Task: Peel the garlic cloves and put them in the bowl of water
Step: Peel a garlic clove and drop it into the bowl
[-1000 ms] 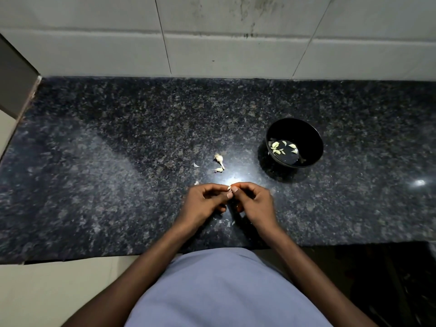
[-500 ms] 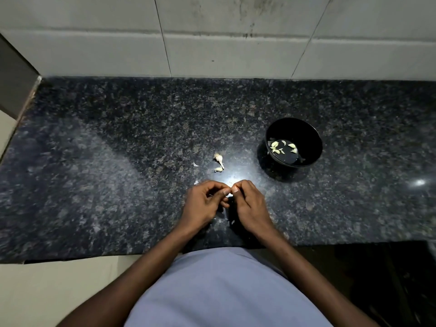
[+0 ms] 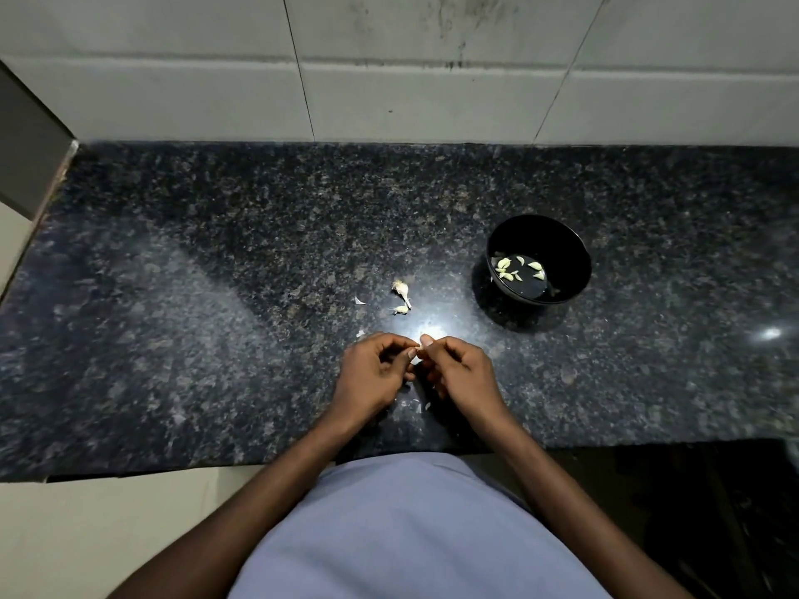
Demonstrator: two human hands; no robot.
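Note:
Both hands meet low over the dark granite counter (image 3: pixel 216 296), near its front edge. My left hand (image 3: pixel 374 373) and my right hand (image 3: pixel 458 371) pinch one small pale garlic clove (image 3: pixel 414 355) between their fingertips; most of the clove is hidden by the fingers. A black bowl (image 3: pixel 575 252) of water stands to the right and farther back, with several peeled cloves (image 3: pixel 514 270) floating in it. Two garlic pieces with skin (image 3: pixel 402 298) lie on the counter just beyond my hands.
Small scraps of garlic skin (image 3: pixel 359 300) lie left of the loose pieces, and more scraps (image 3: pixel 417 402) sit under my hands. A tiled wall (image 3: pixel 410 80) closes the back of the counter. A bright light reflection (image 3: pixel 432 330) shines by my fingertips.
My hands have stayed together on the clove, shifting only slightly as the fingertips work at it. The bowl and loose garlic pieces have not moved.

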